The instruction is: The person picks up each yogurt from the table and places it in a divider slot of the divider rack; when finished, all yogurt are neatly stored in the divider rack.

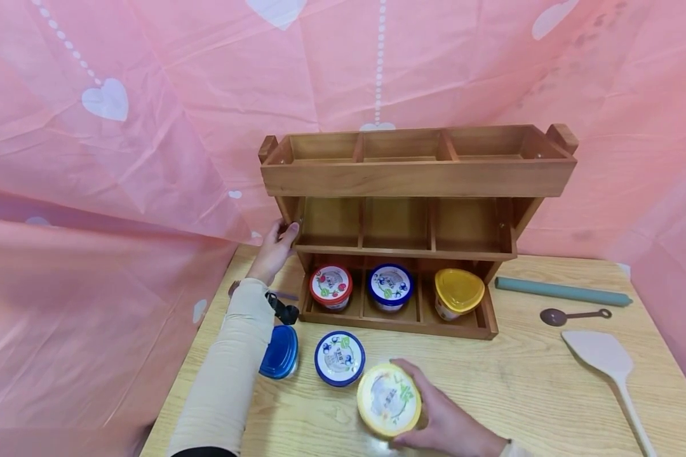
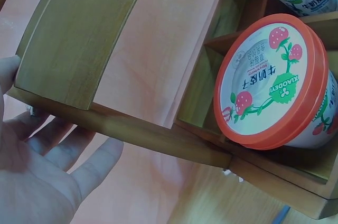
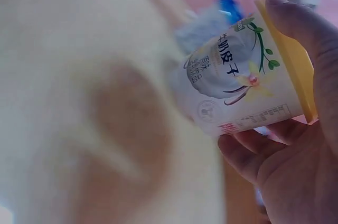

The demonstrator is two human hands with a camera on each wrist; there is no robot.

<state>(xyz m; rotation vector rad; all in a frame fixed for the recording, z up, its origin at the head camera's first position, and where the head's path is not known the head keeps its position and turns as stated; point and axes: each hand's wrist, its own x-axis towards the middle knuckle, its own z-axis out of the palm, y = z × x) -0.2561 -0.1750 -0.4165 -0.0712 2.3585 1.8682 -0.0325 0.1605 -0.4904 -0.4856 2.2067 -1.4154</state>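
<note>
Toward the bottom centre of the head view, a yellow-lidded tub [image 1: 389,401] sits in the right hand [image 1: 443,419], whose fingers [image 3: 243,155] clasp its sides. Its lid faces up at the head camera; seen from the right wrist, its lid-to-base axis runs crosswise, lid to the right, base left and slightly lower. I can't tell whether the base touches the bench [image 1: 520,387]. Left of centre, the left hand [image 1: 271,252] grips the side of a wooden rack [image 1: 417,178], thumb and fingers on either side of the wood.

I count six tubs: the one held, two blue-lidded on the bench at lower left of centre, and three, lidded red, blue and yellow, in the rack's three bottom compartments. At right lie one rod [image 1: 563,292], one spoon [image 1: 554,317] and one white spatula [image 1: 603,355].
</note>
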